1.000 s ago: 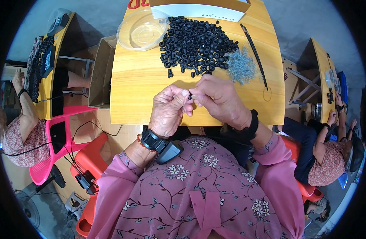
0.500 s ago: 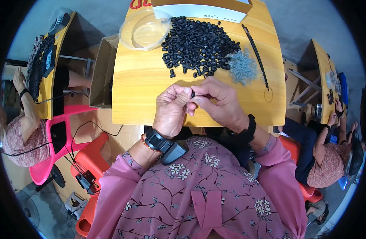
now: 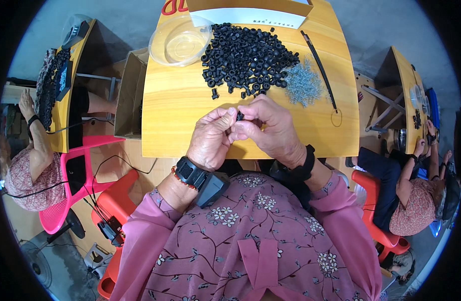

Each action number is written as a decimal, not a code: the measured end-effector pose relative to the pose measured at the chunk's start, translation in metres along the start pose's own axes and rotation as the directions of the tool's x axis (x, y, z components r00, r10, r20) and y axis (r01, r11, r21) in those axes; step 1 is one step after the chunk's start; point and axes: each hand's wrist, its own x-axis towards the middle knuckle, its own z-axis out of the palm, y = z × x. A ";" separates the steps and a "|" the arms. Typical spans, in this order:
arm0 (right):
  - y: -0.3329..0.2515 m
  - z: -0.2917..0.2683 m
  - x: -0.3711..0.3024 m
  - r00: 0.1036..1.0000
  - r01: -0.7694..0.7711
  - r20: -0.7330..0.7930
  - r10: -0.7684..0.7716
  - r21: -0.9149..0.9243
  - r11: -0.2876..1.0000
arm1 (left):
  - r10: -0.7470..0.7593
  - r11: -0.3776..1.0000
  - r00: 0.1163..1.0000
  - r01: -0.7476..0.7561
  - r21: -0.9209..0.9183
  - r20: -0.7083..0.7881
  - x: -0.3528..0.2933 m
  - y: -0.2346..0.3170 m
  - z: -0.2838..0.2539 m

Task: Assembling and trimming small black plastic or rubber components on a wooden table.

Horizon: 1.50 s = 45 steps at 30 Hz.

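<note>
Close above the table's near edge, my left hand (image 3: 210,136) and my right hand (image 3: 271,128) meet with their fingers pinched around one small black rubber-like part (image 3: 239,116). Fingertips of both hands cover much of it. Beyond them lies a heap of small black ring- and plug-shaped parts (image 3: 248,60), with a few loose ones along its near side. Against the heap's right side is a pile of tiny clear bluish pieces (image 3: 302,84). To the right rests a thin black rod (image 3: 318,65) with a thin loop at its near end.
A clear round plastic bowl (image 3: 181,42) stands at the far left of the wooden table (image 3: 165,115), beside an open cardboard box (image 3: 250,16). Red handles (image 3: 174,6) show behind the bowl. A larger carton (image 3: 129,95) is left of the table. Other people sit at tables on both sides.
Both hands have shifted slightly left, still pinching the small black part, and my right fingers have changed their grip a little. The heap looks the same.
</note>
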 end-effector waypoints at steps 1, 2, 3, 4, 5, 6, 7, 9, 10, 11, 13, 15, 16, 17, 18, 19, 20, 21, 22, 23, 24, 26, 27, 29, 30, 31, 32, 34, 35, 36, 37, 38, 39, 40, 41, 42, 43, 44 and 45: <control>0.001 -0.001 0.000 1.000 -0.001 0.000 0.001 0.000 1.000 | -0.025 1.000 1.000 0.025 -0.005 0.008 0.000 0.001 0.000; 0.001 -0.002 0.001 0.999 0.052 0.015 -0.051 -0.079 0.995 | -0.025 1.000 1.000 0.025 -0.006 0.008 0.000 0.003 0.001; 0.002 -0.003 0.003 0.994 0.105 0.034 -0.101 -0.157 0.982 | -0.058 0.998 0.998 0.058 0.000 0.020 0.000 0.006 0.002; 0.002 -0.004 0.003 0.994 0.103 0.034 -0.099 -0.157 0.982 | -0.092 0.996 0.995 0.092 0.005 0.031 -0.001 0.007 0.002; 0.002 -0.005 0.004 0.986 0.163 0.063 -0.153 -0.205 0.965 | -0.093 0.996 0.995 0.093 0.004 0.030 -0.001 0.008 0.002; 0.001 -0.005 0.005 0.974 0.222 0.094 -0.204 -0.251 0.942 | -0.098 0.995 0.994 0.099 -0.010 0.043 -0.002 0.010 0.001; 0.000 -0.004 0.005 0.975 0.221 0.096 -0.203 -0.250 0.943 | -0.102 0.994 0.993 0.104 -0.024 0.055 -0.002 0.010 0.000; -0.003 -0.002 0.006 0.946 0.325 0.109 -0.307 -0.314 0.892 | -0.103 0.994 0.993 0.105 -0.033 0.054 -0.002 0.010 -0.002; -0.002 -0.002 0.006 0.946 0.325 0.111 -0.306 -0.312 0.893 | -0.103 0.994 0.993 0.105 -0.039 0.055 -0.001 0.010 -0.004; 0.000 -0.001 0.006 0.943 0.333 0.106 -0.315 -0.328 0.884 | -0.102 0.994 0.993 0.104 -0.040 0.052 0.000 0.009 -0.006; 0.003 0.002 0.005 0.941 0.339 0.103 -0.324 -0.342 0.877 | -0.098 0.992 0.990 0.105 -0.065 0.106 0.001 0.008 -0.009; 0.006 0.005 0.005 0.921 0.382 0.079 -0.382 -0.384 0.840 | -0.096 0.993 0.991 0.102 -0.061 0.096 0.001 0.009 -0.008; 0.006 0.007 0.004 0.921 0.382 0.081 -0.381 -0.381 0.842 | -0.092 0.994 0.992 0.098 -0.058 0.088 0.001 0.008 -0.007; 0.006 0.008 0.003 0.925 0.368 0.065 -0.374 -0.392 0.843 | -0.092 0.994 0.992 0.097 -0.059 0.085 0.001 0.008 -0.006; 0.006 0.008 0.002 0.929 0.355 0.049 -0.367 -0.402 0.844 | -0.088 0.994 0.995 0.091 -0.063 0.048 0.000 0.007 -0.004; 0.007 0.008 0.003 0.928 0.357 0.048 -0.370 -0.402 0.843 | -0.083 0.994 0.996 0.084 -0.065 0.013 0.001 0.008 -0.003; 0.011 0.008 0.004 0.937 0.335 0.026 -0.349 -0.353 0.874 | -0.081 0.995 0.997 0.082 -0.063 0.015 0.001 0.008 -0.003; 0.014 0.008 0.004 0.945 0.312 0.004 -0.327 -0.304 0.900 | -0.101 0.993 0.995 0.102 -0.062 0.016 0.002 0.008 -0.004; 0.016 0.006 0.002 0.944 0.315 0.004 -0.329 -0.304 0.899 | -0.121 0.991 0.993 0.122 -0.061 0.015 0.002 0.008 -0.005; 0.018 0.003 0.000 0.976 0.211 -0.006 -0.217 -0.216 0.954 | -0.120 0.991 0.993 0.120 -0.059 0.017 0.001 0.009 -0.005; 0.020 0.000 -0.002 0.995 0.100 -0.005 -0.102 -0.125 0.987 | -0.130 0.990 0.991 0.131 -0.056 0.017 0.001 0.010 -0.005; 0.022 -0.005 -0.007 0.999 0.033 -0.004 -0.033 -0.057 0.998 | -0.142 0.988 0.990 0.143 -0.052 0.023 0.001 0.011 -0.004; 0.022 -0.007 -0.009 0.999 -0.037 0.005 0.037 0.015 0.999 | -0.132 0.991 0.991 0.132 -0.027 0.035 0.000 0.010 -0.004; 0.021 -0.010 -0.010 0.998 -0.065 0.006 0.065 0.073 0.995 | -0.120 0.993 0.992 0.120 -0.002 0.046 0.000 0.007 -0.006; 0.021 -0.010 -0.011 0.995 -0.095 0.011 0.094 0.133 0.987 | -0.109 0.993 0.993 0.107 0.047 0.042 0.000 0.006 -0.007; 0.021 -0.010 -0.012 0.995 -0.095 0.010 0.095 0.133 0.987 | -0.099 0.991 0.994 0.095 0.097 0.039 0.000 0.005 -0.008; 0.020 -0.009 -0.013 0.990 -0.140 0.010 0.141 0.206 0.968 | -0.100 0.991 0.994 0.096 0.097 0.039 0.000 0.004 -0.008; 0.020 -0.007 -0.015 0.982 -0.185 0.015 0.188 0.278 0.943 | -0.046 0.992 0.998 0.039 0.124 0.053 0.000 0.001 -0.006; 0.021 -0.007 -0.015 0.981 -0.185 -0.003 0.195 0.295 0.937 | -0.046 0.992 0.998 0.039 0.122 0.052 0.000 0.000 -0.005; 0.021 -0.006 -0.016 0.979 -0.185 -0.020 0.201 0.312 0.932 | -0.037 0.990 0.998 0.030 0.137 0.048 0.001 0.000 -0.004; 0.021 -0.006 -0.016 0.979 -0.186 -0.018 0.202 0.313 0.931 | -0.028 0.988 0.999 0.021 0.152 0.044 0.001 -0.001 -0.004; 0.020 -0.007 -0.017 0.972 -0.214 -0.016 0.236 0.360 0.908 | -0.027 0.988 0.999 0.020 0.151 0.042 0.001 -0.001 -0.004; 0.019 -0.007 -0.017 0.963 -0.241 -0.014 0.270 0.406 0.882 | -0.004 0.987 0.999 -0.002 0.163 0.042 0.002 -0.002 -0.004; 0.017 -0.008 -0.016 0.962 -0.243 -0.013 0.271 0.406 0.881 | 0.017 0.984 0.999 -0.024 0.175 0.041 0.002 -0.004 -0.004; 0.016 -0.008 -0.016 0.950 -0.285 -0.001 0.311 0.400 0.871 | 0.016 0.984 0.999 -0.023 0.174 0.040 0.002 -0.004 -0.002; 0.015 -0.008 -0.016 0.936 -0.326 0.009 0.351 0.394 0.859 | 0.065 0.979 0.997 -0.069 0.193 0.028 0.001 -0.005 0.001; 0.016 -0.008 -0.015 0.936 -0.326 0.009 0.352 0.395 0.859 | 0.115 0.970 0.993 -0.116 0.213 0.017 0.001 -0.005 0.003; 0.018 -0.008 -0.015 0.932 -0.342 0.021 0.362 0.384 0.858 | 0.113 0.970 0.993 -0.114 0.213 0.017 0.000 -0.007 0.004; 0.019 -0.009 -0.015 0.928 -0.357 0.034 0.372 0.373 0.856 | 0.137 0.964 0.990 -0.137 0.227 0.018 0.000 -0.008 0.005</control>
